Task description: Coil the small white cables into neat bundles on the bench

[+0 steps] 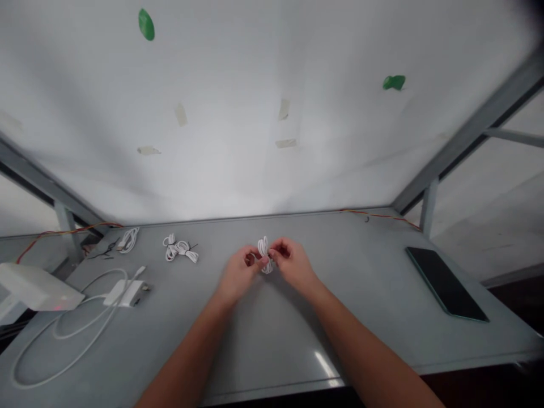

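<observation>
Keep both hands, left hand point(238, 271) and right hand point(290, 262), pinching the coiled white cable point(264, 253) firmly above mid-desk point(382, 294); hold its loops even.

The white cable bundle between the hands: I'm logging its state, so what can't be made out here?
Head view only:
- white cable bundle: too small, partly covered by left hand and right hand; plugs and any tie unreadable.
- bundled cables: too small to count.
- white box: cut off by left edge.

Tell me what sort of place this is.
Probably a workbench station: a grey table framed by metal struts, with coiled white cables and a charger laid out, and both hands holding a cable bundle.
</observation>
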The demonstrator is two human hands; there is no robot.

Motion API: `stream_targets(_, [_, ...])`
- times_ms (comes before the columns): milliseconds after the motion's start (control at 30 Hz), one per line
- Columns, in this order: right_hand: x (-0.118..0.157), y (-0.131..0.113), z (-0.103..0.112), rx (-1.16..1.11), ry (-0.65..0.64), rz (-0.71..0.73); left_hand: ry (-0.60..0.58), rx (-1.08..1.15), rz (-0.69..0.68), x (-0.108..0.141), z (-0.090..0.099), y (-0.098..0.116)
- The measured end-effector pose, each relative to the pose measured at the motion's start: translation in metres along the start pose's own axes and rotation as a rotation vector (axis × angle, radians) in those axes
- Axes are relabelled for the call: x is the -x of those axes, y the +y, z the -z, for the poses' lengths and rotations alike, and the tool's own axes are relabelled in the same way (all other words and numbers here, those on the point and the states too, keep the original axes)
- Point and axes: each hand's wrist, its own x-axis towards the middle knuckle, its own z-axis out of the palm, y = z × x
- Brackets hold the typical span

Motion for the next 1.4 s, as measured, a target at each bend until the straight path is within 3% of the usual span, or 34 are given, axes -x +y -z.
stream_targets(100, [-0.006, 0.003, 0.006, -0.085, -0.034, -0.093, 0.052, -0.191, -0.217, 0.003, -0.004, 0.005])
stream_targets(233, [-0.009, 0.003, 0.011, -0.032, -0.008, -0.071, -0.006, -0.311, -0.28, 0.004, -0.011, 0.001])
stream_targets(400, [-0.011, 0.004, 0.014, 0.017, 0.025, -0.045, 0.028, -0.463, -0.42, 0.001, -0.015, -0.009])
stream_targets(600, [-0.018, 0.027, 0.013, -0.21, 0.011, -0.349, -0.075, -0.537, -0.438, -0.005, -0.013, -0.018])
stream_targets(700, [-0.022, 0.038, 0.007, -0.28, 0.023, -0.448, -0.049, -0.591, -0.44, -0.007, -0.015, -0.019])
stream_targets(767, [-0.024, 0.043, 0.004, -0.171, 0.077, -0.404, -0.024, -0.614, -0.444, -0.01, -0.016, -0.018])
stream_targets(833, [-0.027, 0.045, 0.004, 0.027, 0.135, -0.273, -0.008, -0.607, -0.442, -0.013, -0.014, -0.018])
stream_targets(933, [-0.029, 0.044, 0.017, 0.373, 0.098, -0.11, 0.068, -0.615, -0.447, -0.019, 0.0, -0.02])
stream_targets(1000, [-0.029, 0.041, 0.03, 0.537, 0.057, -0.082, 0.16, -0.762, -0.46, -0.022, 0.013, -0.022])
stream_targets(1133, [-0.02, 0.037, 0.053, 0.686, -0.005, -0.01, 0.297, -1.262, -0.389, -0.025, 0.032, -0.028])
stream_targets(1267, [-0.005, 0.044, 0.056, 0.914, -0.134, 0.085, 0.307, -1.488, -0.317, -0.027, 0.032, -0.034])
stream_targets(1400, [0.001, 0.048, 0.051, 1.07, -0.188, 0.056, 0.224, -1.553, -0.39, -0.026, 0.027, -0.037])
